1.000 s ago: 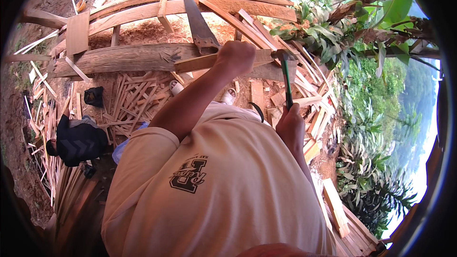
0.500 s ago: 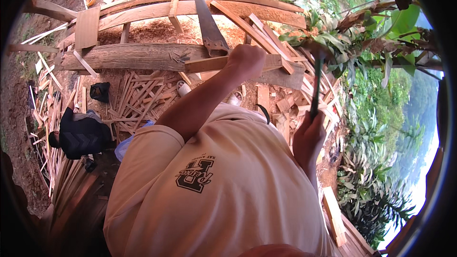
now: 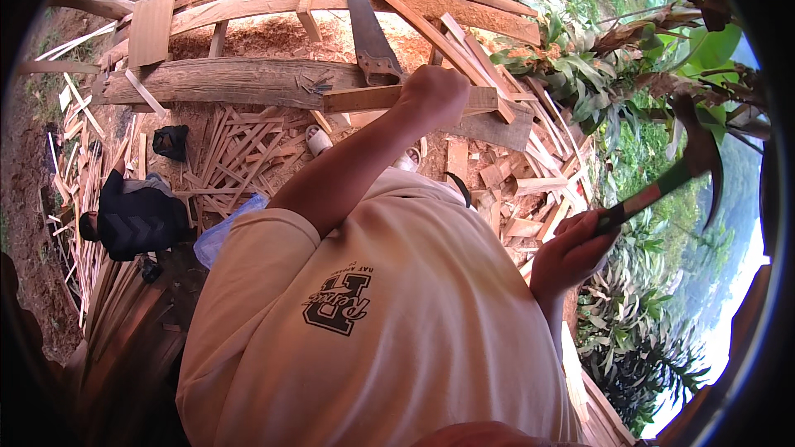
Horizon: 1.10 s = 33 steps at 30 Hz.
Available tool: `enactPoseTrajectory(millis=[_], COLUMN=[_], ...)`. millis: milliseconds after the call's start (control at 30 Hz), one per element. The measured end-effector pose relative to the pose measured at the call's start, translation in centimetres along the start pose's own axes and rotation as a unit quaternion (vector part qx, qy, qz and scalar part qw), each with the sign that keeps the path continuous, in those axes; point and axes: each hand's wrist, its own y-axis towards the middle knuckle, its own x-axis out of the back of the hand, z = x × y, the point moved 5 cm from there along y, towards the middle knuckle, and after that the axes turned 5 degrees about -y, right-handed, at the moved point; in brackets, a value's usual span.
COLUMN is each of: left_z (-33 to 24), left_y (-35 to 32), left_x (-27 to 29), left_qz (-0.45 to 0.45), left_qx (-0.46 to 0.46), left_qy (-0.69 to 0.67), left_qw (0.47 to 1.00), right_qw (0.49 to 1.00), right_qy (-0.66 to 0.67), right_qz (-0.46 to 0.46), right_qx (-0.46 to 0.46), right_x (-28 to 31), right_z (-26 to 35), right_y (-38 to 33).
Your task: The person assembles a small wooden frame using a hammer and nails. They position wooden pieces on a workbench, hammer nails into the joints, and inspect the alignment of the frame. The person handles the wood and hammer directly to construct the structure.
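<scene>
Left hand (image 3: 435, 98), closed, apparently steadies the wooden strip (image 3: 363, 100) near the right end of the weathered beam (image 3: 219, 81); grasp hidden. Right hand (image 3: 571, 252) grips the hammer (image 3: 662, 185), head free.

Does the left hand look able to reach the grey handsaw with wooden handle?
Probably yes: the handsaw lies close to the left hand, nothing visible between, though the hand looks closed over light brown squared timber.

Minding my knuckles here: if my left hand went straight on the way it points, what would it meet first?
Probably the slanted stick just past your left hand, though depth is unclear.
</scene>
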Motion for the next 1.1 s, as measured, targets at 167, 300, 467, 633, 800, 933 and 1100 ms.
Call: enactPoseTrajectory(millis=[167,300,467,633,800,933,1100], left_z=[-0.9,0.1,-0.8,-0.1,0.2,0.4,1.7], left_y=[0.8,0.1,0.4,0.3,0.6,0.8,1.2], left_x=[0.2,0.3,0.4,0.8,0.6,0.9,2.3], left_qz=[-0.006,-0.006,-0.005,-0.002,-0.007,-0.013,-0.021], left_qx=[-0.023,-0.003,-0.022,-0.016,0.0,-0.004,0.023], left_qy=[0.029,0.015,0.004,0.017,0.017,-0.001,-0.011], left_qw=[0.999,1.0,1.0,1.0,1.0,1.0,0.999], right_qw=[0.914,0.978,0.963,0.927,0.984,0.995,0.986], right_qy=[-0.246,-0.121,-0.191,-0.181,-0.055,0.004,0.009], right_qz=[0.322,0.123,0.165,0.329,0.161,0.095,0.162], right_qx=[0.003,0.121,0.098,-0.004,0.057,0.025,-0.04], right_x=[-7.0,-1.8,-5.5,-7.8,-1.5,-0.7,-4.7], right_z=[-4.2,0.6,-1.6,-3.1,1.1,0.3,-4.6], right_y=[-2.8,1.3,-1.8,-1.7,1.0,1.2,1.0])
